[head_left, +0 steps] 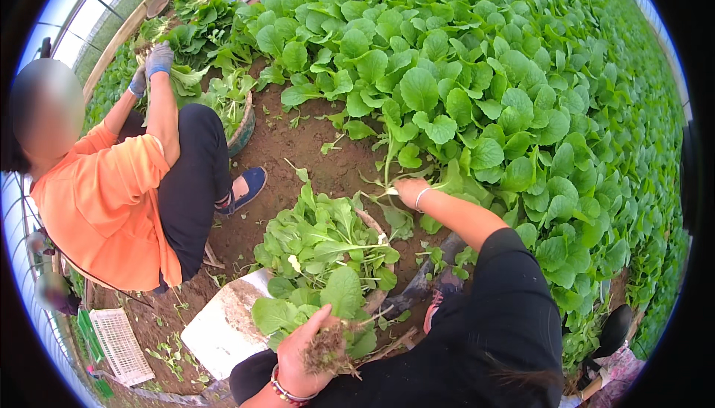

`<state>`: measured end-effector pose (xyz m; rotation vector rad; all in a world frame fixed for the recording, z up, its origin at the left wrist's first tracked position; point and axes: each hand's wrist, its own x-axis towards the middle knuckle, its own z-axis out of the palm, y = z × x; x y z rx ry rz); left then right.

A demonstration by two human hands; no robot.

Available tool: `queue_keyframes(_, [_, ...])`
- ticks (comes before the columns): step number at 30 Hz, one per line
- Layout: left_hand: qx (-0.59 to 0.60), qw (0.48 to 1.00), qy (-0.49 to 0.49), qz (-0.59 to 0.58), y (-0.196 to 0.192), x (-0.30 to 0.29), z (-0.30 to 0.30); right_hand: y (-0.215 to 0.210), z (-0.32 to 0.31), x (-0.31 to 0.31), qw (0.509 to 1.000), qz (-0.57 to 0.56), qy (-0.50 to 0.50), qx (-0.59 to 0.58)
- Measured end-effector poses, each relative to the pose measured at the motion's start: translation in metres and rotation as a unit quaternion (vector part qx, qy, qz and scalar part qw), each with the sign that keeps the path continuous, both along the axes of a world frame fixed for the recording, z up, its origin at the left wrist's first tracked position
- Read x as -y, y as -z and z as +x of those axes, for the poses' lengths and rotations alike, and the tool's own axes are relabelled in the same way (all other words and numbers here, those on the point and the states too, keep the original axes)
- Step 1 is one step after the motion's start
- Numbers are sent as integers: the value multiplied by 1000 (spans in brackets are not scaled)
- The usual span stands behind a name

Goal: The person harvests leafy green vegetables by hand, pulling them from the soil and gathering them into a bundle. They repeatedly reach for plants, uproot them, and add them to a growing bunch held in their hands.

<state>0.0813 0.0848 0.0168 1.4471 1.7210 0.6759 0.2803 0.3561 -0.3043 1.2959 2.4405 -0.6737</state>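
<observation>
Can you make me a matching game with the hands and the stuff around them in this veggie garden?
Things:
1. left hand
2. right hand
3. basket
4. co-worker's gloved hands

Places:
A. reaching into the standing green plants
B. raised by another basket at upper left
C. gripping a bunch of greens by its earthy roots
D. on the soil, heaped with cut leaves

Pairs: 1-C, 2-A, 3-D, 4-B
</observation>
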Motion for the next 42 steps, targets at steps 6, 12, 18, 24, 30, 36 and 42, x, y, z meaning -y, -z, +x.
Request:
queue_keyframes(6, [230,972,-37,-23,-7,4,21,-161,-13,4,829,-155,77,-531])
queue_keyframes(12, [177,977,121,-12,-12,21,40,-306,-11,57,690,-270,87,-665])
queue_keyframes(18, [286,955,66,43,-16,31,28,-356,0,90,807,2,-1,-591])
queue_keyframes(24, [361,926,-5,108,-17,36,4,-340,-1,106,755,-71,43,-651])
queue_keyframes(30, [443,893,-25,82,-28,39,-10,-342,-29,146,773,-166,-1,-612])
queue_keyframes(36, [468,882,46,30,-11,33,-10,-352,-60,180,616,-386,-9,-687])
queue_keyframes(42, [442,895,52,7,-5,28,-2,-341,-77,190,434,-515,90,-734])
